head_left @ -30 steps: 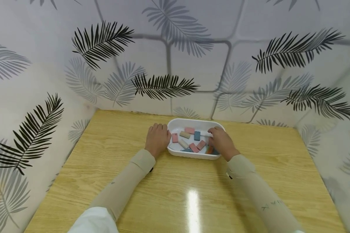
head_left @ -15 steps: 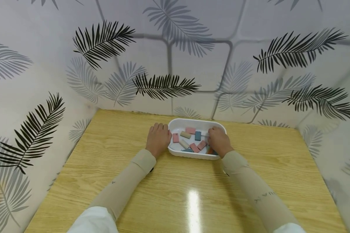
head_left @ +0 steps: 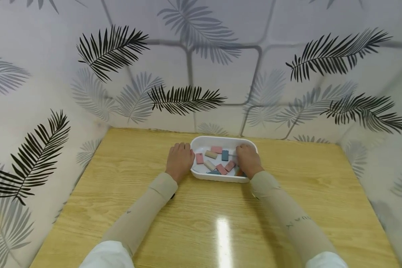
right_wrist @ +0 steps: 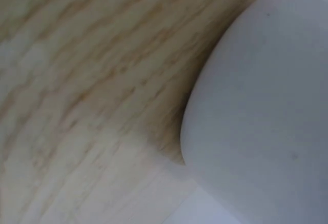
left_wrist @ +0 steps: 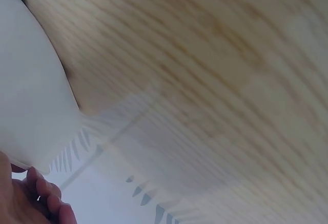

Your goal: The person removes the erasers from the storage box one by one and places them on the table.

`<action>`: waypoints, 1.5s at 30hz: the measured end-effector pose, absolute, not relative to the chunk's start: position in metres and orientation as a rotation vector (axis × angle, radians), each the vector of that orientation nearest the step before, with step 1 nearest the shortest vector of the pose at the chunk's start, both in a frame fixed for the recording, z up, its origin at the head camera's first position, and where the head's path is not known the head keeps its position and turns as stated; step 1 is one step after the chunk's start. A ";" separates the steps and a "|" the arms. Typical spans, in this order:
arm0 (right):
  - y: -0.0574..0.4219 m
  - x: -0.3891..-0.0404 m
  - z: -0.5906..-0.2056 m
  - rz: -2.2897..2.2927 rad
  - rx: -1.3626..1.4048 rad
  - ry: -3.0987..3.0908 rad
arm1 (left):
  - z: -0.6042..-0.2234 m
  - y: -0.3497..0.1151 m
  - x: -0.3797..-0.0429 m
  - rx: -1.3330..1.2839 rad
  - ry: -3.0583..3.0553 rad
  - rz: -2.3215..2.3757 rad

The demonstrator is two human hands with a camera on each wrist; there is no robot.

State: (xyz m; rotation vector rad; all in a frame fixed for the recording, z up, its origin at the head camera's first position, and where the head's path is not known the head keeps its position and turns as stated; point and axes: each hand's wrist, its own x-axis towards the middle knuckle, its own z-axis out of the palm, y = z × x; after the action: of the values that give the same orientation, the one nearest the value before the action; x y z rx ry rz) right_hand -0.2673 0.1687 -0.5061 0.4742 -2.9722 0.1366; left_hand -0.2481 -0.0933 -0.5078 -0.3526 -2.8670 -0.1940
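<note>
Reaching farther across tray (head_left: pixel 217 178): right hand (head_left: pixel 249 160)

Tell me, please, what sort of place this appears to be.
Probably an indoor tabletop workspace: a flat, yellowish, wood-grain table stands close to pale, leaf-patterned walls and bears a white, rounded, plastic-looking tray of small pink, beige and blue blocks.

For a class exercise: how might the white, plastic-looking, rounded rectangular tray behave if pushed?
The tray would probably slide rather than tip, being wide and low. Scattered pink, beige and blue rectangular blocks inside could shift, having room around them.
</note>
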 end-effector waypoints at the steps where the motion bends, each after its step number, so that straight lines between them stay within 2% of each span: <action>1: 0.168 -0.267 -0.505 0.136 0.474 -2.985 | -0.508 -0.094 -0.248 -0.351 -2.867 -0.196; 31: 0.171 -0.267 -0.502 0.007 0.574 -2.853 | -0.497 -0.087 -0.239 -0.318 -2.870 -0.233; 45: 0.169 -0.254 -0.472 0.434 0.348 -3.022 | -0.502 -0.088 -0.242 -0.349 -2.828 -0.216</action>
State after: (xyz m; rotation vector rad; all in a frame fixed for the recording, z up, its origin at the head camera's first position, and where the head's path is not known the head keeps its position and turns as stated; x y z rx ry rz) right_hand -0.2545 0.1686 -0.4718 0.3476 -3.0223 0.4336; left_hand -0.2420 -0.0884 -0.5016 -0.3487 -2.8279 -0.2158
